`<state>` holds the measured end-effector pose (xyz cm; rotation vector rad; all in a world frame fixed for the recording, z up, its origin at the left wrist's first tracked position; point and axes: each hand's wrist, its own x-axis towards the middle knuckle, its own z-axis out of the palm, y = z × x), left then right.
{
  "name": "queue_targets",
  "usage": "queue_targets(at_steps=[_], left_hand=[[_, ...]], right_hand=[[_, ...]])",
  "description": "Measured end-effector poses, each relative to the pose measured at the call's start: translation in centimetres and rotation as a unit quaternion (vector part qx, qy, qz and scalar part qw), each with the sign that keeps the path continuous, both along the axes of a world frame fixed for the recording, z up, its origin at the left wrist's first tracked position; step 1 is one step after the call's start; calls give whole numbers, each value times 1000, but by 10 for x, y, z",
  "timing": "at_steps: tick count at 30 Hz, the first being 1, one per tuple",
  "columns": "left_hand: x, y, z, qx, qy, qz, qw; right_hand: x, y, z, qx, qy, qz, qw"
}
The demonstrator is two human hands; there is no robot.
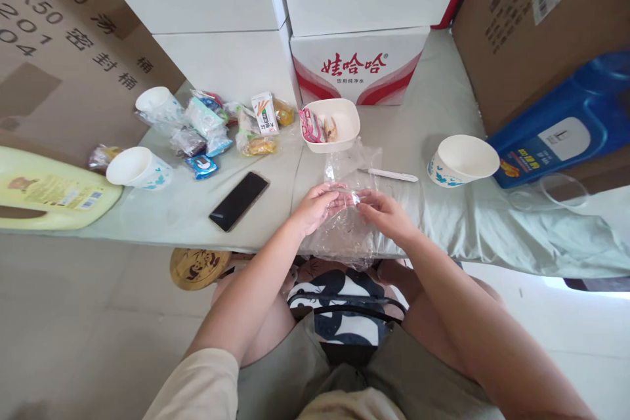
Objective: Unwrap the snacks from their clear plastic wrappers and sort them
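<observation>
Both my hands meet over a clear plastic bag (350, 236) that lies at the table's front edge. My left hand (317, 205) pinches the bag's upper edge, fingers curled. My right hand (385, 210) grips the same edge from the right, fingers closed on the film. Just behind the bag stands a white square bowl (339, 119) with snack packets inside. A white pen (391, 175) lies to the right of the bag's top.
A black phone (239, 200) lies left of my hands. Two paper cups (139, 167) and a pile of snack packets (221, 128) sit at the left, a paper bowl (461, 159) at the right. A yellow jug (49, 190), blue jug (566, 121) and stacked cartons (359, 65) surround the table (187, 213).
</observation>
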<state>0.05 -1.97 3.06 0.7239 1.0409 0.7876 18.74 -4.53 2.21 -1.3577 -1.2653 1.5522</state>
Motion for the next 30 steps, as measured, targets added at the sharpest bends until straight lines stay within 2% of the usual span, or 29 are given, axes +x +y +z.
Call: queue_targets(at_steps=[3, 6, 9, 13, 16, 20, 23, 26, 28, 30], left_hand=[[-6, 5, -2, 36, 72, -23, 997], [-15, 7, -5, 51, 133, -77, 987], [-24, 5, -2, 65, 85, -92, 990], [-35, 1, 5, 87, -20, -56, 994], [-40, 0, 6, 75, -55, -38, 995], [-41, 2, 0, 82, -10, -42, 996], [-38, 4, -6, 155, 100, -45, 982], [-35, 4, -10, 238, 193, -42, 951], [-34, 4, -10, 274, 206, -36, 939], [-33, 4, -9, 286, 186, -25, 940]], right_hand=[[3, 0, 0, -56, -3, 10, 998], [6, -2, 4, -51, 40, -2, 998], [8, -4, 8, -31, 106, -12, 994], [8, -7, 12, -7, 180, -24, 983], [8, -8, 15, 3, 195, -21, 981], [10, -6, 16, -15, 176, 5, 984], [10, -4, 12, -23, 123, -5, 992], [8, -3, 5, -4, 2, -37, 999], [7, -3, 2, 19, -49, -44, 998], [7, -3, 0, 42, -45, -53, 997]])
